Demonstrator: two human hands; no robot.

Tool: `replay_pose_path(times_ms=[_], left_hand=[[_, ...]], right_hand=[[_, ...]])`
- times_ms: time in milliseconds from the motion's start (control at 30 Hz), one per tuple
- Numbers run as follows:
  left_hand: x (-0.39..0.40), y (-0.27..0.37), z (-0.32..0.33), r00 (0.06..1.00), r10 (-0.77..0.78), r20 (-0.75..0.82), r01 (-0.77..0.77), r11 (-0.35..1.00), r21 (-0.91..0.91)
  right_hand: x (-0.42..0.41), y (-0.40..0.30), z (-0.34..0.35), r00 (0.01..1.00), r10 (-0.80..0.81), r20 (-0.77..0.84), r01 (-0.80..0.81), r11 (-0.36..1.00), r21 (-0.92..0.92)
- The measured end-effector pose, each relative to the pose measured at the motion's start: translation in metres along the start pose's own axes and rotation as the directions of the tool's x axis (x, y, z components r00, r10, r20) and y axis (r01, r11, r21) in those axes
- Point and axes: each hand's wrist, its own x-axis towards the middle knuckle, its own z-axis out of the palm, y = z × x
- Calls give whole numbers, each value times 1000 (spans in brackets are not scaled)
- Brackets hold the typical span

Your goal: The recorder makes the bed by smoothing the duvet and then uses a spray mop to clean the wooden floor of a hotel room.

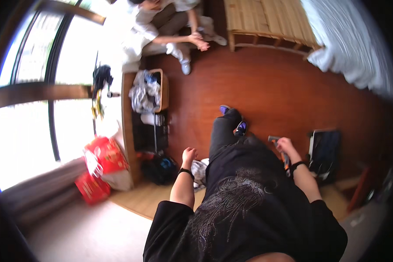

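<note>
My right hand [284, 145] grips a hammer [285, 159] with an orange and black handle; its grey head points away from my wrist. A dark band circles that wrist. On the other side of my body, my left hand [190, 154] hangs with its fingers curled, and I see nothing in it. Beneath both hands is the reddish-brown wooden floor [199, 91]. A whitish bag [199, 170] lies low between my left forearm and my leg, partly hidden by my body.
Another person [170, 19] sits ahead, hands together. A slatted wooden bed frame [265, 16] and pale blue curtain [350, 49] stand far right. To the left are a bin [165, 91] of plastic bags, a black bag [159, 167] and red bags [106, 155]. A dark suitcase [326, 154] stands right.
</note>
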Motion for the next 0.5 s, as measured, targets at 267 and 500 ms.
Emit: replay_pose_path(times_ms=[267,500], left_hand=[[-108,-137,50,906,-386,-176,216,777,-592],[-155,-185,173,841,-459,-287,169,726,-666]], right_hand=[[126,-263,-52,983,145,-113,-183,719,-670],[157,-305,149,874,219,434,240,583,-776]])
